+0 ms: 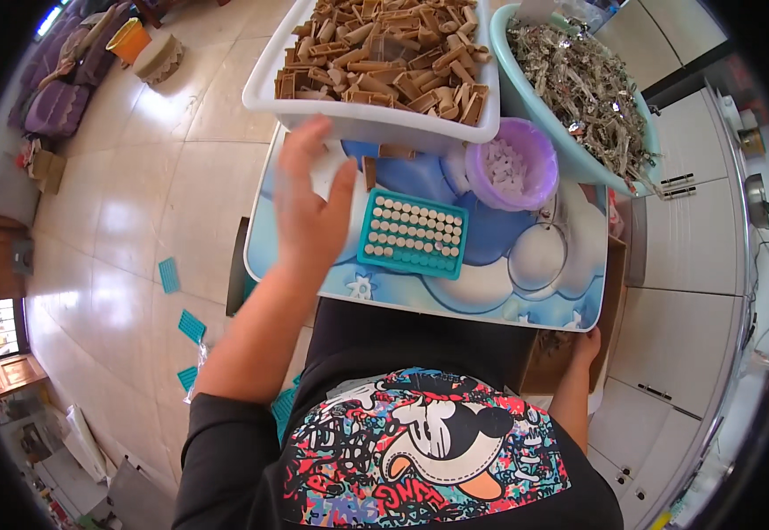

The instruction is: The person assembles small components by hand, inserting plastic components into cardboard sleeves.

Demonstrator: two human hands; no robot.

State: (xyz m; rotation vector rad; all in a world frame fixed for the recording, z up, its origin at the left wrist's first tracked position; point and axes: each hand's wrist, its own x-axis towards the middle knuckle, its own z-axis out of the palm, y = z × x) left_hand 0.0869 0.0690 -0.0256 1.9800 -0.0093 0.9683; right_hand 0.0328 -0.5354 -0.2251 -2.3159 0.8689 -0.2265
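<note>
My left hand (312,199) is raised over the left side of a small blue patterned table (367,287). Motion blurs its fingers, but the thumb stands apart from them and nothing shows between. Just right of it lies a teal tray (438,268) holding rows of small white round pieces; part of its front row has bare slots. Two brown plastic parts (369,172) rest behind the tray. My right hand (586,343) is low at the table's front right corner, by the edge and above a cardboard box (612,309); its fingers are mostly hidden.
A white bin (270,108) of brown plastic parts overhangs the table's back. Beside it stand a purple bowl (539,187) of small whitish pieces and a large light-blue tub (510,84) of shiny metallic strips. Several teal trays (192,326) lie on the floor at left. White cabinets (685,238) line the right.
</note>
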